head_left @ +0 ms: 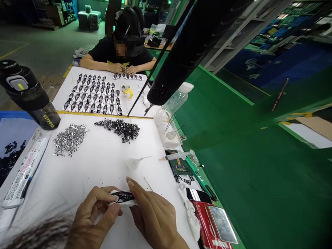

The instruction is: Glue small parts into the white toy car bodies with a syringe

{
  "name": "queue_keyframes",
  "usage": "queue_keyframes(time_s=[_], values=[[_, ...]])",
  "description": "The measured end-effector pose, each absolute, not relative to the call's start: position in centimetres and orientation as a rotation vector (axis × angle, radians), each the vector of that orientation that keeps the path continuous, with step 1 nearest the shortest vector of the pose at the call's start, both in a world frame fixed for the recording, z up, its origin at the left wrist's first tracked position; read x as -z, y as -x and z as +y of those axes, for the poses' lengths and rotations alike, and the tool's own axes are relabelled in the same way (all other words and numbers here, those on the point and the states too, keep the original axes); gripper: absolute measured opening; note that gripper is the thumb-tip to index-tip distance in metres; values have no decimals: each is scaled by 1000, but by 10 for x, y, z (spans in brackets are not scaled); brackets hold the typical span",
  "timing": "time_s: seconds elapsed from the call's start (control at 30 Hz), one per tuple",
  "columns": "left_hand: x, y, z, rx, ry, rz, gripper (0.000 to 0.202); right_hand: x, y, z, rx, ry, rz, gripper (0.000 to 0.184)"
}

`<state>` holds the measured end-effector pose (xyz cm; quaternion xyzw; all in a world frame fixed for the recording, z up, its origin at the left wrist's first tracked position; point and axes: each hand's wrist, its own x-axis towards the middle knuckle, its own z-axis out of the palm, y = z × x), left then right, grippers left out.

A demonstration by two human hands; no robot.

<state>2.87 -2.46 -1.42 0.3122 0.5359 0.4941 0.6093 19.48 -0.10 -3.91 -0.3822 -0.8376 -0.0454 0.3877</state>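
Low in the middle of the head view, a small oval part [124,196], glossy black set on white, is held just above the white table top. My left hand [94,214] pinches its left end between thumb and fingers. At its right end, my right hand [158,217] closes its fingers and thumb around the edge; the palm side is hidden. Beyond my fingers lies a small white dropper bottle [132,164] with a thin nozzle. A thin stick [147,183] rests on the table close to my right fingers.
Silver pins [70,139] and black pieces [123,129] form piles. A glue tube [26,174] and drink bottle [28,94] stand left; a syringe [178,155], green cutter [201,176] and red packet [214,228] lie right. A black post [179,52] leans overhead. A co-worker [125,46] sits opposite.
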Motion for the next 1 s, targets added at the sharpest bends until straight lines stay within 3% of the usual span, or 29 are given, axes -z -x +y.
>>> queue_keyframes(time_s=[0.5,0.87,1.0], values=[[14,-28,-22,-1155,-655,1262,28,41,-192,1,119,1008,-2178,50],[16,-22,-25,-1100,-701,1192,33,37,-186,-7,220,1034,-2062,35],[17,-23,-26,-1114,-718,1220,29,39,-188,-4,196,1031,-2091,37]])
